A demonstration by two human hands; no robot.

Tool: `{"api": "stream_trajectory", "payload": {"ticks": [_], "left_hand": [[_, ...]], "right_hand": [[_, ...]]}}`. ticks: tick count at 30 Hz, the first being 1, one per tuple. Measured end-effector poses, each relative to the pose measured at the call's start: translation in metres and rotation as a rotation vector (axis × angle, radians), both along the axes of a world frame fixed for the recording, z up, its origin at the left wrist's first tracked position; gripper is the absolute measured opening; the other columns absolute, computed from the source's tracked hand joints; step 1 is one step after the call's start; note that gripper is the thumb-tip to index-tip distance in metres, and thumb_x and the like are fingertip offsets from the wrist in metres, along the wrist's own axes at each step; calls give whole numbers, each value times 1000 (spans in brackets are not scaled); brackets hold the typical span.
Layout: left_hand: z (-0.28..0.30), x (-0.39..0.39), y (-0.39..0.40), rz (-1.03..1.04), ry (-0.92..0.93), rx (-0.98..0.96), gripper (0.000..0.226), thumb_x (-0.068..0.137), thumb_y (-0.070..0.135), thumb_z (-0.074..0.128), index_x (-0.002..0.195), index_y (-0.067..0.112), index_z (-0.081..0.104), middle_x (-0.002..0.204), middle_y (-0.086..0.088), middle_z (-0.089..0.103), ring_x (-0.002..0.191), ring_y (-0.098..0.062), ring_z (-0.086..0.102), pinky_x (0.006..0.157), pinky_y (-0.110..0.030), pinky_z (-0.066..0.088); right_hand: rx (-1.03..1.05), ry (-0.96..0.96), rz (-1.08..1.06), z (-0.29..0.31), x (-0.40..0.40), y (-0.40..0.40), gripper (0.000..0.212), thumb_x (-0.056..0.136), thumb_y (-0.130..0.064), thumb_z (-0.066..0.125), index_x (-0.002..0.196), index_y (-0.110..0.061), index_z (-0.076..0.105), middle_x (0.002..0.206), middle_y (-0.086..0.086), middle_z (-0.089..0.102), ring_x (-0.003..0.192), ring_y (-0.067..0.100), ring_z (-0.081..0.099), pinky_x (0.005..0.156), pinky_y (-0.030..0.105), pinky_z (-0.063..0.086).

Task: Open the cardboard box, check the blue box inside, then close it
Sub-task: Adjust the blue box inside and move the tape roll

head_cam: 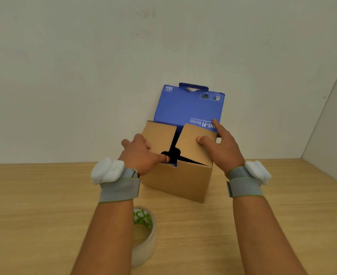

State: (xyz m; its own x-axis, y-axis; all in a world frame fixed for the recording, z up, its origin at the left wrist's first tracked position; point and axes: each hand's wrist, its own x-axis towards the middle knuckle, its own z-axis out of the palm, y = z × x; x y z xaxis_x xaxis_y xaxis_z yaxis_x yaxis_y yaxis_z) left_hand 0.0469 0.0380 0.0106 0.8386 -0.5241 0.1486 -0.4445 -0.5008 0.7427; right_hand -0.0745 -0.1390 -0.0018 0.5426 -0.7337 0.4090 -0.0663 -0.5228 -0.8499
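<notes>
A brown cardboard box [179, 181] stands on the wooden table against the back wall. Its two brown top flaps slope inward, leaving a dark gap between them. Behind them a blue panel [189, 108] with white "WI-FI Ready" print and a carry handle stands upright; whether it is a lid or the blue box itself I cannot tell. My left hand [141, 155] grips the left flap [159, 135], thumb on top near the gap. My right hand [225, 147] holds the right flap [193, 147], thumb on top and index finger against the blue panel.
A roll of clear tape [143, 233] with a green-patterned core lies on the table [44, 195] near me, partly under my left forearm. Plain walls close the space behind and at the right [332, 126]. Grey straps with white devices sit on both wrists.
</notes>
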Motion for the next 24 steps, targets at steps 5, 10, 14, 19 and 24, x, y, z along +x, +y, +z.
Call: {"api": "stream_trajectory", "payload": {"ticks": [5,10,14,19,24], "left_hand": [[-7,-19,13,30,-69,38,69,63,47,78,105,18,32,109,-6,34,94,-29,52,79,-41,50],[-8,-22,45,19,-99,30,76,63,47,77,112,20,26,114,-6,32,101,-34,51,87,-48,49],[-12,-32,55,22,-156,73,76,67,49,71,118,19,23,120,-9,35,103,-36,51,88,-50,49],[-5,-41,55,99,-185,104,79,71,52,65,128,17,24,125,-12,38,109,-37,49,91,-48,46],[-11,-46,57,120,-236,93,77,71,56,62,127,18,26,125,-11,40,109,-35,48,88,-46,45]], "right_hand": [[-31,132,-14,5,-1,11,90,76,-54,65,150,-26,22,143,6,37,129,23,42,96,30,35],[-100,328,-38,18,14,46,115,59,-76,62,150,-22,16,144,6,28,124,27,48,87,30,40],[-159,383,-111,26,12,66,109,59,-74,64,143,-16,26,144,8,21,118,35,51,93,40,48],[-176,415,-169,36,7,93,88,60,-71,64,120,-10,48,133,12,34,116,35,49,90,44,50],[-257,565,-152,29,-1,107,106,59,-70,67,138,-10,30,150,16,24,129,40,36,99,50,43]]}}
